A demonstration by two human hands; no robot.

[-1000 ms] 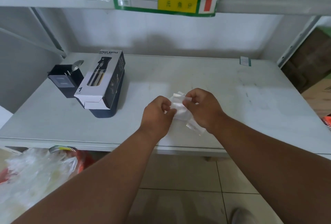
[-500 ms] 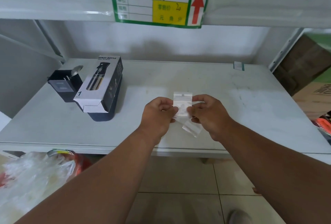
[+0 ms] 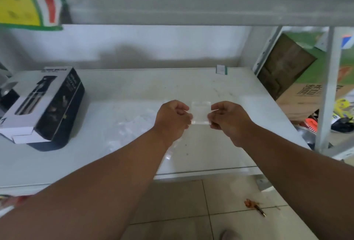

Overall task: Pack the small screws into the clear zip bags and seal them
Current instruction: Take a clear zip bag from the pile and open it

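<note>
White metal shelf (image 3: 239, 90) | left hand (image 3: 172, 120) and right hand (image 3: 227, 119) pinching opposite sides of small clear plastic zip bag (image 3: 200, 114), stretching it taut above shelf, likely for sealing

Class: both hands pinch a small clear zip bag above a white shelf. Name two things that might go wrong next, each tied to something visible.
1. The left hand and right hand grip only the zip bag by its side edges; a slip could drop it onto the shelf.
2. Loose clear bags on the white shelf are nearly invisible, so one may be overlooked or brushed off.
</note>
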